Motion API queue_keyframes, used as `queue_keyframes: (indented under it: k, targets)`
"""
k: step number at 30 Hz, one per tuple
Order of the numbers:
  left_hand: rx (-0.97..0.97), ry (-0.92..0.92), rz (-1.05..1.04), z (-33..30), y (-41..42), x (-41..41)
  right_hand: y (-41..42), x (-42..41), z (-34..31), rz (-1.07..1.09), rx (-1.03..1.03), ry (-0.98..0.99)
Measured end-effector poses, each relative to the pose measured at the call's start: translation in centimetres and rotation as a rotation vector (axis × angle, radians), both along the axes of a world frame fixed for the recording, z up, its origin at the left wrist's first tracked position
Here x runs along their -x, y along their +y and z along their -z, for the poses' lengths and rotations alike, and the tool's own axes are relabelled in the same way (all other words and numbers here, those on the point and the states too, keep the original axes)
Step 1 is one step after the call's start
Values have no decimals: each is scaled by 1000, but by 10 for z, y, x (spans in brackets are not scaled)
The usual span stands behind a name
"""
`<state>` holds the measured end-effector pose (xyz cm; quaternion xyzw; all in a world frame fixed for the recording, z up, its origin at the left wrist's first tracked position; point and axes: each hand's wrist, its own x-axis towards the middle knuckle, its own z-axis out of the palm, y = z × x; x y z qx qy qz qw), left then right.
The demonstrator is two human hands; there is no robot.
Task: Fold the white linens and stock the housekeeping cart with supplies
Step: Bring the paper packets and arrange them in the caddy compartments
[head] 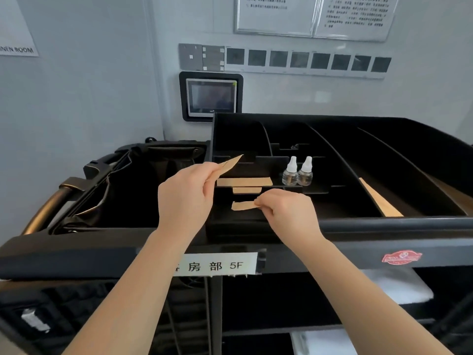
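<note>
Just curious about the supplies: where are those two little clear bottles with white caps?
In the head view, the two bottles stand upright side by side in the cart's black organizer tray, just right of the tan packets, beyond the right hand.

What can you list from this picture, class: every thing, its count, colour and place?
housekeeping cart: one, black, centre
organiser tray: one, black, cart top
kraft packets: about five, tan, front tray slots and right
small bottles: two, clear, white caps, middle slot
bag: one, black, cart's left end
label: one, white, cart front
wall screen: one, black-framed, behind
white linens: folded, lower shelves
left hand: holds a packet
right hand: pinches a packet
</note>
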<state>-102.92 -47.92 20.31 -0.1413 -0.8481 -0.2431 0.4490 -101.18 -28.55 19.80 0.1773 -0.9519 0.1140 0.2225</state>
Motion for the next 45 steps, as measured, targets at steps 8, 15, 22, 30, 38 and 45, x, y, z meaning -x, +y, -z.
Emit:
queue_keyframes:
  k: [8,15,22,30,38,45]
  targets:
    - [-23,-37,66,9,-1,21,-15,52,-9,-7,-250,-179]
    - [-28,-75,67,17,0,30,-15,73,-11,-122,-278,-503]
    - [51,-36,100,14,4,33,1,57,-15,8,19,-254]
    - [222,67,128,10,29,36,-1,36,-18,-205,281,358]
    - [-153,-57,291,5,33,34,18,42,-16,-160,799,-11]
    - [147,76,170,5,38,44,21,35,-20,-200,534,229]
